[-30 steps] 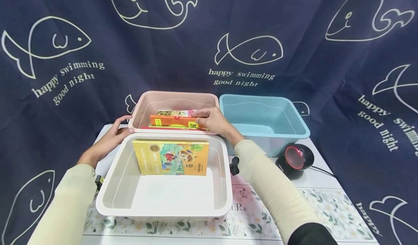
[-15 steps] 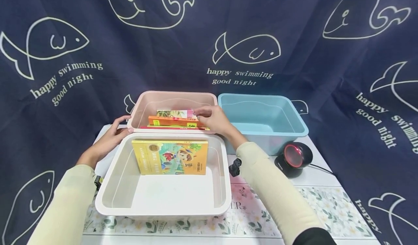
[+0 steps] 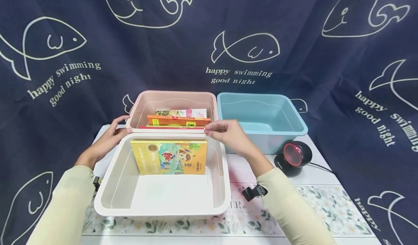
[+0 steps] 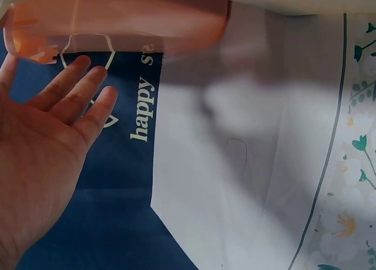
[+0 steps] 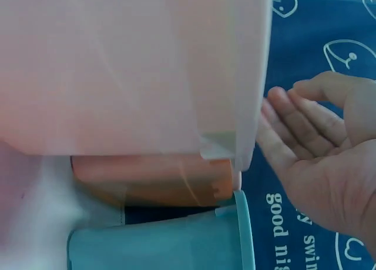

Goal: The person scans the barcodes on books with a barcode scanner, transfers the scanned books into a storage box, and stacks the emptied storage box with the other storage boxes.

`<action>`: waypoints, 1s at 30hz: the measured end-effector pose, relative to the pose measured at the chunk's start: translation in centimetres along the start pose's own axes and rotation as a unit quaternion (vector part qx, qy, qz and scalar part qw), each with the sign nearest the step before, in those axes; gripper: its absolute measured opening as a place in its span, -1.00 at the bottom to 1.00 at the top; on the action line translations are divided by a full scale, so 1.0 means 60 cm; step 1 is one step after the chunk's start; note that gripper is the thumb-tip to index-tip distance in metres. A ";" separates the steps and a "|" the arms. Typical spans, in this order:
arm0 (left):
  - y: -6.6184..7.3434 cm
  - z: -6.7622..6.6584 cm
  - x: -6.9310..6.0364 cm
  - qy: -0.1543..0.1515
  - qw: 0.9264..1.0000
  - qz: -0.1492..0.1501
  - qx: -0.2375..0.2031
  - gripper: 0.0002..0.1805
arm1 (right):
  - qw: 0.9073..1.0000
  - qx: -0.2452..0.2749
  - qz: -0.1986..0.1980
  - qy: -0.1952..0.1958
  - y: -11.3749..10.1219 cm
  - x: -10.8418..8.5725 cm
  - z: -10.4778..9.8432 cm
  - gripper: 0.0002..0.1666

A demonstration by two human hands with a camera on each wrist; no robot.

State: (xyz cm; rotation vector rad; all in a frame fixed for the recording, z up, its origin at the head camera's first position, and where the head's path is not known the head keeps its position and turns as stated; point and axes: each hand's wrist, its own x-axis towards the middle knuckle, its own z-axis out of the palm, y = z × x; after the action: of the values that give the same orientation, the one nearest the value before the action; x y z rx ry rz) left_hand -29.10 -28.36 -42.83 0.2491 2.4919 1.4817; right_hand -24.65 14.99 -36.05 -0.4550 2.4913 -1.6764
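Observation:
My left hand rests at the left rim of a pink bin; the left wrist view shows its fingers spread. My right hand hovers at that bin's front right corner, fingertips by the right end of a thin red book. Its fingers are slightly bent and hold nothing in the right wrist view. Behind the red book stand an orange book and one with a white, pink and plant-patterned cover. A yellow picture book leans upright against the back wall of the white bin.
Right of the pink bin stands a blue bin. A black device with a glowing red ring and a cable sits in front of it. A navy fish-print cloth hangs behind the white, flower-printed tabletop.
My right hand has moved from the back books toward the near right corner of the pink bin, by the red book. The left hand stays at the rim; the view has shifted slightly.

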 end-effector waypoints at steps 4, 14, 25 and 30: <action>-0.002 0.000 0.001 0.001 1.000 -0.002 0.003 -0.18 | 1.000 -0.014 0.008 -0.014 0.001 -0.013 0.013 -0.71; -0.004 -0.001 0.003 0.006 1.000 -0.008 0.008 -0.17 | 0.998 -0.039 -0.005 -0.050 0.008 -0.004 0.036 -0.63; -0.002 -0.004 0.000 0.006 1.000 -0.007 0.002 -0.18 | 0.991 -0.095 -0.002 -0.091 0.000 0.015 0.070 -0.60; -0.003 -0.001 0.003 0.005 1.000 -0.005 -0.003 -0.17 | 0.988 -0.103 0.008 -0.115 0.003 0.025 0.092 -0.59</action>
State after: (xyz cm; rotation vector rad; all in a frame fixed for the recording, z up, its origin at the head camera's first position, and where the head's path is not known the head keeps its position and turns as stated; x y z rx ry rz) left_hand -29.26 -28.45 -43.01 0.2284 2.4921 1.4905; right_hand -24.70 9.69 -38.26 -0.6072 2.4966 -1.2826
